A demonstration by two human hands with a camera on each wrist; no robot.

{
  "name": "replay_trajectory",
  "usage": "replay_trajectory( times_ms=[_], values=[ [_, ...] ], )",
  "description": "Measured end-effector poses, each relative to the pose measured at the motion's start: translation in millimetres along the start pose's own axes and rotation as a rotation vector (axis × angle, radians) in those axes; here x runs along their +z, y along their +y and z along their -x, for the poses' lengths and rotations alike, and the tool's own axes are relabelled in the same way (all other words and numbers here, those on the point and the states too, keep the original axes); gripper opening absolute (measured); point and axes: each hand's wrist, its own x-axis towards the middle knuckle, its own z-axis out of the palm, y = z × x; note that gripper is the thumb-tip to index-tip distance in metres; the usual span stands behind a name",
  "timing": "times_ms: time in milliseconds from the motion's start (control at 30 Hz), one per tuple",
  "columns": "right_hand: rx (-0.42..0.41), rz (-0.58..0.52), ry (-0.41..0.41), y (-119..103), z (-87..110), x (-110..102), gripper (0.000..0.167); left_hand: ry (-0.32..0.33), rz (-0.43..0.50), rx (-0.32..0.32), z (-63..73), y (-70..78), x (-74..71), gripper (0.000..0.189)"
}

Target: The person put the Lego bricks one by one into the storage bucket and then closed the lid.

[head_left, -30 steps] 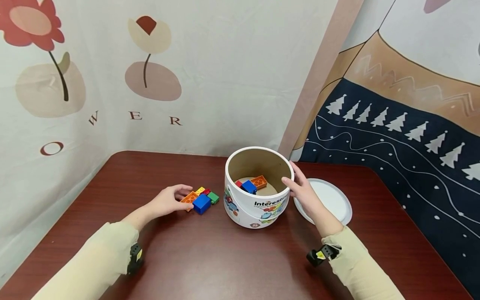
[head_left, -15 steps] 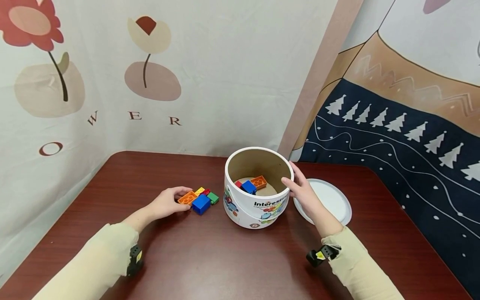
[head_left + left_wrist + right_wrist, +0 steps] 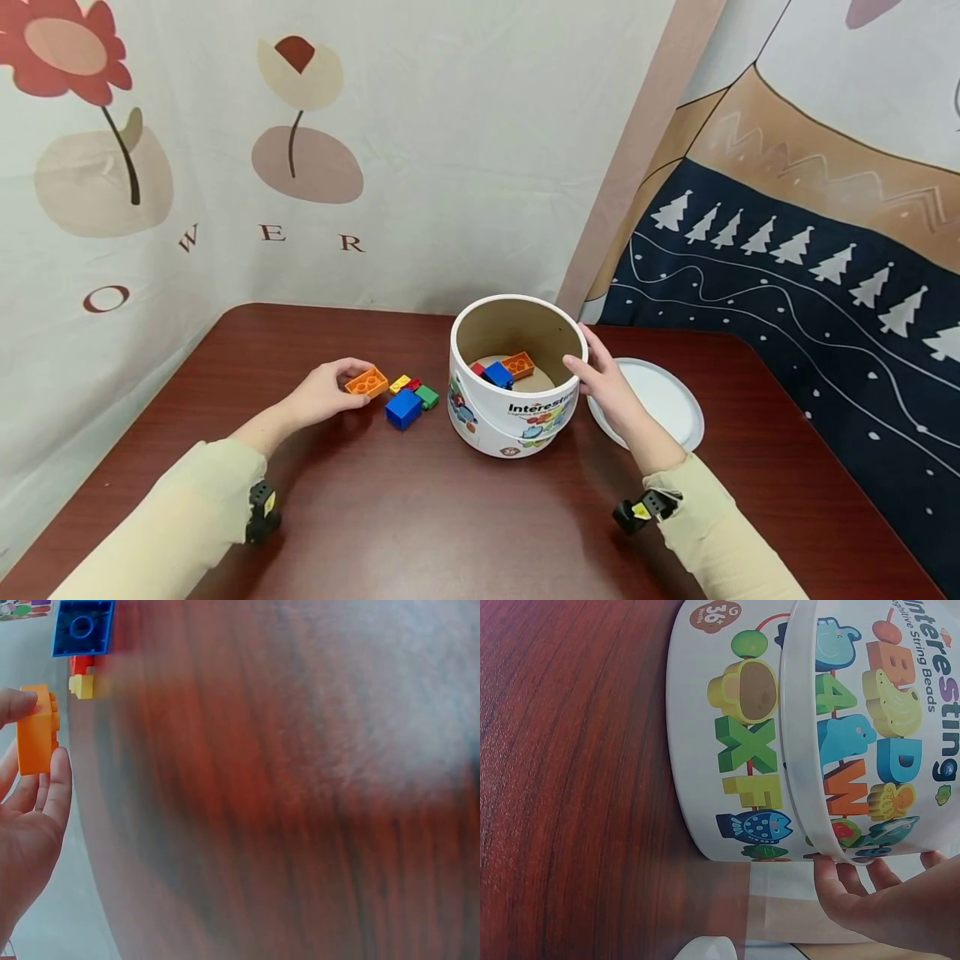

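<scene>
While the counter (image 3: 480, 525) carries the white bucket (image 3: 480, 421), the right hand (image 3: 609, 387) reaches forward, fingers and thumb holding the bucket's rim. The left hand (image 3: 324, 393), palm toward the bucket, pinches an orange block (image 3: 367, 383) between thumb and fingers, near a yellow block (image 3: 400, 384).

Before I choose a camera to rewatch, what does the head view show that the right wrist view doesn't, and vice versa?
Head view only: the left hand holding an orange block, the yellow, red, green and blue blocks nearby, and the pieces inside the white bucket.

Right wrist view only: legible String Beads lettering; from the head that print is too small to read.

Both: the white bucket, the table, and the right hand holding the white bucket.
</scene>
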Motion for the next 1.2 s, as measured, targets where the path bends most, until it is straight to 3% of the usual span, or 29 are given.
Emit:
replay_trajectory(
  times_ms=[500,1200],
  values=[
    [0.004,0.001,0.0,0.6,-0.9,1.9,0.065,0.027,-0.012,0.027,-5.4,12.4,-16.1,0.045],
    [-0.002,-0.023,-0.002,0.5,-0.6,-0.6,0.064,0.063,-0.045,0.047,-18.7,58.1,-40.1,0.045]
  ],
)
